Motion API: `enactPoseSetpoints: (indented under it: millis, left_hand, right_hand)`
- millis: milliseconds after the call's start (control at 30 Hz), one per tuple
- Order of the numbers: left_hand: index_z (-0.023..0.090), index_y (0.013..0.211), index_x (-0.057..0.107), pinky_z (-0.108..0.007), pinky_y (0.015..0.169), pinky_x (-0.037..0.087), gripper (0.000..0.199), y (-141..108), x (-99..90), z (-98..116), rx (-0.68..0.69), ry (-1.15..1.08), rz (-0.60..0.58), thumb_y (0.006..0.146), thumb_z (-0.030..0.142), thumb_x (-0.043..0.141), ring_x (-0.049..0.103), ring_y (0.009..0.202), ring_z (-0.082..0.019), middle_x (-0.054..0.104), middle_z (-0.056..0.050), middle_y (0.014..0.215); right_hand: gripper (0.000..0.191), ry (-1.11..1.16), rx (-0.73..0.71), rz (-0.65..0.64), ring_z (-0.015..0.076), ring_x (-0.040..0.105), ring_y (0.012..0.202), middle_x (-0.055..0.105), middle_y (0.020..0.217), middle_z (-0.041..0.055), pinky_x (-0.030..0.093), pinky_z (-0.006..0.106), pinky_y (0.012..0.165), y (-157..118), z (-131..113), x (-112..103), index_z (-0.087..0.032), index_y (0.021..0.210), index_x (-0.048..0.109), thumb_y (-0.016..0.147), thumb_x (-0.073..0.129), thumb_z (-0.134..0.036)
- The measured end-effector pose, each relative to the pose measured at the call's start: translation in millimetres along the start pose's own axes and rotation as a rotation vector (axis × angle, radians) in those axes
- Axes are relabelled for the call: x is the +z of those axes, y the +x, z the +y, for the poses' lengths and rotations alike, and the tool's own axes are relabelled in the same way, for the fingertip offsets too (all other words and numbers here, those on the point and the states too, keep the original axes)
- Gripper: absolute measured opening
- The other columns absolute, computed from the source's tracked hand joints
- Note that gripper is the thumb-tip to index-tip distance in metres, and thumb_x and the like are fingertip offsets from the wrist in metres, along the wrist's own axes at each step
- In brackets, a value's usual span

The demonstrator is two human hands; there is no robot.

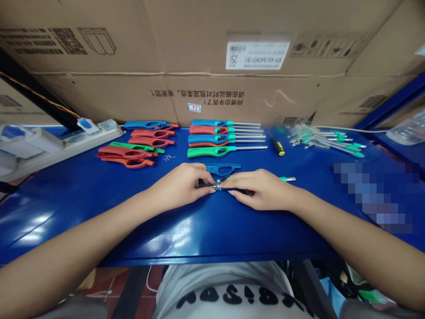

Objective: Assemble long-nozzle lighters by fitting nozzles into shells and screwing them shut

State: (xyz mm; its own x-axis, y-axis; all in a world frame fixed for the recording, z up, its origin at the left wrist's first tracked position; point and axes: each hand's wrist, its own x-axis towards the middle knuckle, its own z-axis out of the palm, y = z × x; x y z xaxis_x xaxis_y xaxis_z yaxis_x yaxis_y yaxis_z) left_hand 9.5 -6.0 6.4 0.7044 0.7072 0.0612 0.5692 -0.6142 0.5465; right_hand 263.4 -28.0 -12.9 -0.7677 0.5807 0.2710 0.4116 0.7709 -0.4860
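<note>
Through the head view I see the left hand (191, 184) pinching one end of a slim dark part (217, 186) and the right hand (257, 190) with its fingers closed over the other, low above the blue table (186, 235). I'd judge the part light, stiff and probably fiddly inside, best held by its edges near the ends; my fingers hide much of it. A blue half-shell (226, 169) lies just beyond the fingertips, the nearest obstacle. Past it lie finished-looking lighters (204, 152), loose screws (168, 157), red handles (133, 153), a screwdriver (278, 146) and, farther right, a heap of tubes (332, 139).
</note>
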Motion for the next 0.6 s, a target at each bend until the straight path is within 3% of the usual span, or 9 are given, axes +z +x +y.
enactPoseSetpoints:
  millis: [67, 167, 300, 467, 600]
  left_hand:
    - [0.019, 0.1, 0.078, -0.025, 0.067, 0.046, 0.016, -1.1, -3.3, -0.2, 0.005, 0.004, -0.02, 0.088, 0.026, 0.071, 0.061, 0.067, -0.012, 0.068, -0.003, 0.086]
    - [0.018, 0.105, 0.077, -0.025, 0.066, 0.048, 0.021, -2.9, -9.1, -1.1, -0.025, 0.001, -0.021, 0.088, 0.03, 0.072, 0.062, 0.067, -0.013, 0.071, -0.004, 0.09]
    - [0.02, 0.105, 0.077, -0.027, 0.066, 0.05, 0.02, -4.3, -11.6, -0.5, -0.01, 0.03, 0.015, 0.091, 0.032, 0.068, 0.063, 0.07, -0.014, 0.072, -0.004, 0.094]
    - [0.021, 0.114, 0.07, -0.037, 0.096, 0.049, 0.021, -3.9, 1.9, 4.3, 0.224, 0.171, 0.062, 0.096, 0.028, 0.062, 0.06, 0.109, -0.024, 0.069, -0.007, 0.115]
    - [0.02, 0.119, 0.064, -0.038, 0.102, 0.047, 0.021, -2.8, 16.1, 3.7, 0.263, 0.181, 0.034, 0.101, 0.022, 0.052, 0.059, 0.115, -0.023, 0.066, -0.008, 0.124]
  right_hand:
    - [0.031, -0.019, 0.001, 0.025, 0.0208, 0.068, 0.111, 0.07, 0.125, 0.0078, 0.055, 0.033, 0.091, -0.5, 1.6, -2.8, -0.023, 0.124, 0.068, 0.097, 0.053, -0.021]
    - [0.025, -0.066, 0.045, 0.083, 0.0188, 0.068, 0.091, 0.068, 0.115, 0.0104, 0.053, 0.03, 0.075, -2.2, 6.1, -11.5, -0.02, 0.115, 0.069, 0.096, 0.054, -0.022]
    - [0.014, -0.036, 0.11, -0.005, 0.0153, 0.06, 0.076, 0.068, 0.097, 0.0061, 0.045, 0.027, 0.066, -5.6, 13.3, -24.0, -0.019, 0.102, 0.069, 0.093, 0.059, -0.021]
    - [0.011, -0.004, 0.205, -0.065, 0.0138, 0.055, 0.072, 0.067, 0.092, 0.0031, 0.04, 0.026, 0.065, -6.8, 17.2, -26.4, -0.019, 0.099, 0.068, 0.089, 0.067, -0.025]
    - [0.012, -0.007, 0.212, -0.068, 0.0131, 0.053, 0.071, 0.066, 0.094, 0.0029, 0.039, 0.025, 0.066, -5.7, 17.2, -23.1, -0.019, 0.099, 0.067, 0.091, 0.067, -0.028]
